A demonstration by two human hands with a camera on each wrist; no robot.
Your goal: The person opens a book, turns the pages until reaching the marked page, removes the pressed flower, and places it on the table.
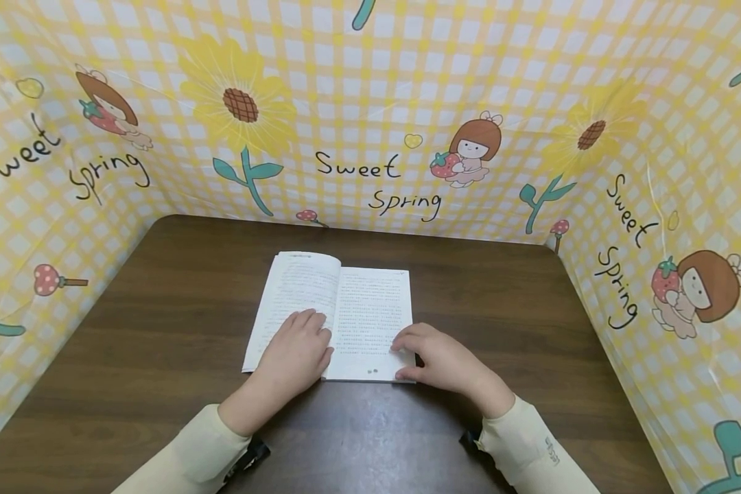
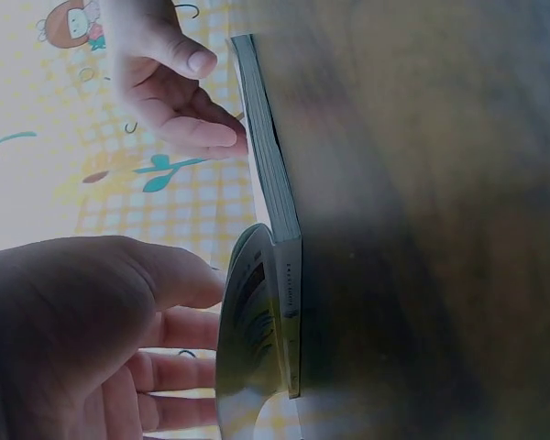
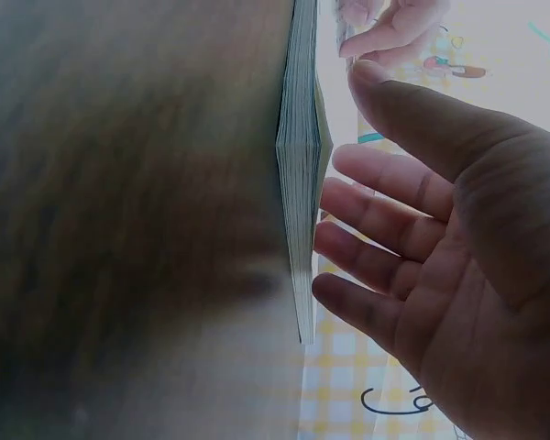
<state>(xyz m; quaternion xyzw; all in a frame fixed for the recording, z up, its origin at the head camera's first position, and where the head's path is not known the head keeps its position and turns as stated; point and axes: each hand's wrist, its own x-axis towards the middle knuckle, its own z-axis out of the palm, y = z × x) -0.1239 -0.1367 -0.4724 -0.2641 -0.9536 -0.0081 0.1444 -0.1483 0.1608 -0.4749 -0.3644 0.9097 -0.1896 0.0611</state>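
An open book [image 1: 370,309] with printed pages lies on the dark wooden table [image 1: 358,436]. My left hand [image 1: 296,350] rests on the lower part of the left page, fingers extended towards the fold. At the right page's outer edge is my right hand [image 1: 441,357], with fingers loosely bent over the margin and the thumb near the bottom corner. The left wrist view shows the book's thick page block [image 2: 270,156] and its lifted, curving left side. In the right wrist view, the fingertips [image 3: 335,291] are close beside the page edges; contact is hard to tell.
A yellow checked cloth [image 1: 358,89] with flowers and cartoon figures walls the table at the back and on both sides. Pale sleeves [image 1: 206,446] cover both forearms, and a black strap [image 1: 247,460] shows under the left wrist.
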